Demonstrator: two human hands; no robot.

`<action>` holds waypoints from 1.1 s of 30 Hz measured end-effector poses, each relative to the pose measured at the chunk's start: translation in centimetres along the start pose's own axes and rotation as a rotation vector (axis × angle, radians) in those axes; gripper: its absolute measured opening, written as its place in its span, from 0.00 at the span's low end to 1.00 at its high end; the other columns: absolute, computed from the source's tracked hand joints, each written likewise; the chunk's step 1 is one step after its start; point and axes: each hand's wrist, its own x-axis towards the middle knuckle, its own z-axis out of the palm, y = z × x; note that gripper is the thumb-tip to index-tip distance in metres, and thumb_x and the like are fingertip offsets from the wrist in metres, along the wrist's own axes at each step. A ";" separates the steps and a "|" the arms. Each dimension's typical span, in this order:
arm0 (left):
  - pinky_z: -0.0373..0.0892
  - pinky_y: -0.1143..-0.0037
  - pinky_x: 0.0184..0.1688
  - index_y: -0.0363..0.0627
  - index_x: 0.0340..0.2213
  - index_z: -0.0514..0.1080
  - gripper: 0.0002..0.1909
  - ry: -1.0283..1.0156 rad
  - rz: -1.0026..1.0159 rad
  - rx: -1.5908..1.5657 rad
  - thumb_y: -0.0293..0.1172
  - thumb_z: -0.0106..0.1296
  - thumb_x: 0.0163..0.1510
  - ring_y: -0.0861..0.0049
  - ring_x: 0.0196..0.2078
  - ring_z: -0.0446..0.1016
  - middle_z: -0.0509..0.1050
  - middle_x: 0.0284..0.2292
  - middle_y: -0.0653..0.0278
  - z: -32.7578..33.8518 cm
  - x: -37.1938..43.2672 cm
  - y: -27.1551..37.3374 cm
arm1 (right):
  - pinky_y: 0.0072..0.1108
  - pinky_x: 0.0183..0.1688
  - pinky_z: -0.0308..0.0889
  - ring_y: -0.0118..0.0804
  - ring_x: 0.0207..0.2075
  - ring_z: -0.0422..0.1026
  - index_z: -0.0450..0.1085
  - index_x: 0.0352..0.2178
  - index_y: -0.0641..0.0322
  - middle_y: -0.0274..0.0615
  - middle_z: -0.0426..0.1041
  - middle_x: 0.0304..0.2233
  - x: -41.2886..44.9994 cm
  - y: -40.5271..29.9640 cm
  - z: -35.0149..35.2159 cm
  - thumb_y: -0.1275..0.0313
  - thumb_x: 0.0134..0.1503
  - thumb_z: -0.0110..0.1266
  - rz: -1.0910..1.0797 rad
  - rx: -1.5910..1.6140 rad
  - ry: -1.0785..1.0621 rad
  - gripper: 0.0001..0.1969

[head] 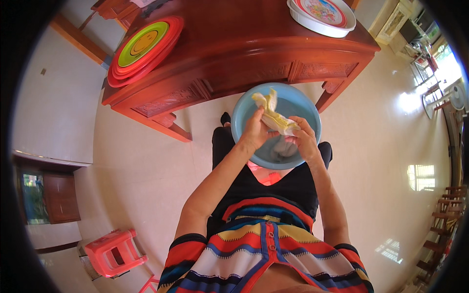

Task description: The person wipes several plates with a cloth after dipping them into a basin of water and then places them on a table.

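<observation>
A twisted yellow-and-white cloth [274,119] stretches between my two hands, above a blue plastic basin [239,144]. My left hand [255,128] grips it near the middle, with one end sticking up past the thumb. At the cloth's lower right end, the fingers of my right hand [305,137] are closed on it. Water appears to stand in the basin, and a pale cloth-like bundle [284,148] lies at its near side, partly hidden by my right hand. The basin is between my knees.
A carved reddish wooden table [227,47] stands just beyond the basin. On it are stacked red and green plastic plates [146,47] at left and a white round tray [322,18] at right. A pink plastic stool [115,252] is at lower left, an electric fan [456,97] far right.
</observation>
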 end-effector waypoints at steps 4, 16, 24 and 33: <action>0.66 0.68 0.40 0.45 0.43 0.59 0.15 -0.068 0.145 -0.086 0.32 0.42 0.53 0.71 0.40 0.68 0.66 0.39 0.63 -0.5 1.3 -0.1 | 0.18 0.44 0.58 0.29 0.41 0.63 0.61 0.37 0.63 0.38 0.65 0.37 -0.5 1.3 -1.2 0.77 0.47 0.47 -0.103 -0.148 -0.131 0.13; 0.66 0.74 0.42 0.40 0.43 0.58 0.18 -0.029 0.281 0.222 0.34 0.46 0.52 0.75 0.40 0.67 0.66 0.39 0.63 3.5 0.2 1.1 | 0.26 0.40 0.57 0.39 0.35 0.65 0.61 0.25 0.61 0.42 0.65 0.29 0.5 -1.9 0.9 0.66 0.44 0.57 -0.315 -0.830 0.121 0.13; 0.64 0.72 0.47 0.47 0.47 0.59 0.25 0.010 0.170 0.028 0.51 0.29 0.57 0.73 0.45 0.66 0.65 0.45 0.64 3.6 0.4 4.3 | 0.26 0.39 0.63 0.34 0.37 0.67 0.63 0.28 0.59 0.41 0.68 0.36 1.4 -4.3 -2.8 0.70 0.53 0.45 0.024 0.334 0.057 0.04; 0.64 0.70 0.47 0.45 0.44 0.62 0.27 -0.410 0.096 -0.128 0.54 0.30 0.55 0.73 0.45 0.66 0.67 0.43 0.64 6.0 1.4 7.2 | 0.17 0.36 0.64 0.23 0.32 0.68 0.64 0.38 0.63 0.35 0.70 0.30 3.9 -6.9 -1.1 0.70 0.51 0.51 0.028 0.120 -0.071 0.13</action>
